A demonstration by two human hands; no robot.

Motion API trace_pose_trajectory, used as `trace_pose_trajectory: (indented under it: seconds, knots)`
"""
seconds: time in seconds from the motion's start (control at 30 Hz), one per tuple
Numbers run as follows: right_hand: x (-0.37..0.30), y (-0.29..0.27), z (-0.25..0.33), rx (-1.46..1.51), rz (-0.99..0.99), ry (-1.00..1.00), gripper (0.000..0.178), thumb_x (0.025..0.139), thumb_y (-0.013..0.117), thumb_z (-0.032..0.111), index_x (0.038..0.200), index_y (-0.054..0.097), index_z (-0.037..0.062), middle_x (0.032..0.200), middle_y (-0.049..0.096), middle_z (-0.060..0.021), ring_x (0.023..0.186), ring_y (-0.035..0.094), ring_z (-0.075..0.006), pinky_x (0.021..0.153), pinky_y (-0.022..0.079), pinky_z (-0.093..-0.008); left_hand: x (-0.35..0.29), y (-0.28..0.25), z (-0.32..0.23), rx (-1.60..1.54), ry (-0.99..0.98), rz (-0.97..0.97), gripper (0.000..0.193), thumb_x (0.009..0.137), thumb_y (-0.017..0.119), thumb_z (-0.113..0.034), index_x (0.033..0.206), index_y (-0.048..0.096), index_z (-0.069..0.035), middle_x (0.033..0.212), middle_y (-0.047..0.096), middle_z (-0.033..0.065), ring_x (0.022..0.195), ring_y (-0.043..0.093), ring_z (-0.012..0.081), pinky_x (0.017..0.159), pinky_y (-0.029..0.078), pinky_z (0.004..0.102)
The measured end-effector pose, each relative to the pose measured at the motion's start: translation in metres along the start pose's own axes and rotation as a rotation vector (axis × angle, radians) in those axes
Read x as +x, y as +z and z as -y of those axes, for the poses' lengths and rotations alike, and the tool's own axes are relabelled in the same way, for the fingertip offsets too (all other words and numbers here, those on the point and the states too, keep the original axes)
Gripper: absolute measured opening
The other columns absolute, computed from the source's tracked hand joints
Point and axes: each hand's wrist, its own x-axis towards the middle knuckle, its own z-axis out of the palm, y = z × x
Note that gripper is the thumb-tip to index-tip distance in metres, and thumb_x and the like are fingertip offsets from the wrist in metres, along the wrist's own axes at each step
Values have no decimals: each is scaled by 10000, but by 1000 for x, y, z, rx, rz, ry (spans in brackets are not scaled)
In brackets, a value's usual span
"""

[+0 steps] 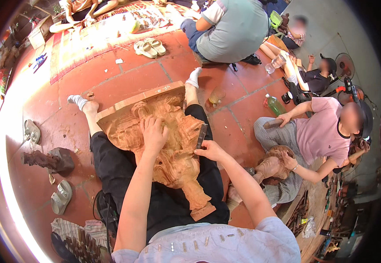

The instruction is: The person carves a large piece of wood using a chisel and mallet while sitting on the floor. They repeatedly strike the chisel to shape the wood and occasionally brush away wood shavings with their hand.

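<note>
A large carved wooden sculpture (173, 162) of orange-brown wood lies across my lap, its flat base board (140, 100) pointing away from me and its narrow end toward my waist. The surface carries deep folds and relief. My left hand (153, 133) sits on the middle of the carving with its fingers bent over a raised part, gripping it. At the carving's right side, my right hand (211, 150) is closed on a flat dark metal strip (202, 135), held between thumb and fingers. The strip stands up beside the carving's edge; whether it touches the wood I cannot tell.
To my right a seated person (322, 127) holds another wood carving (273, 165). A green bottle (276, 105) and a clear plastic jar (216, 95) stand on the red tiles. A dark wood piece (52, 160) and sandals (61, 197) lie at left. Another person (230, 30) sits ahead.
</note>
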Motion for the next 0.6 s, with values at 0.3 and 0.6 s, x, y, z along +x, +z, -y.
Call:
trace_pose_trajectory:
  seconds: [0.3, 0.6]
  knots:
    - [-17, 1, 8, -35, 149, -71, 245, 829, 693, 184, 957, 640, -18, 1022, 562, -47, 956, 548, -167, 823, 438, -309, 0, -5, 2, 7, -34, 58, 268, 758, 580, -188, 994, 612, -65, 1035, 566, 137, 1169, 441, 309, 1066, 227, 488]
    - [-22, 6, 13, 180, -29, 122, 213, 842, 688, 210, 904, 653, 9, 874, 628, -3, 757, 555, -84, 690, 454, -248, 13, -1, -11, 248, -55, 205, 298, 753, 556, -181, 1023, 627, -80, 1078, 586, 125, 1130, 457, 327, 1039, 240, 519]
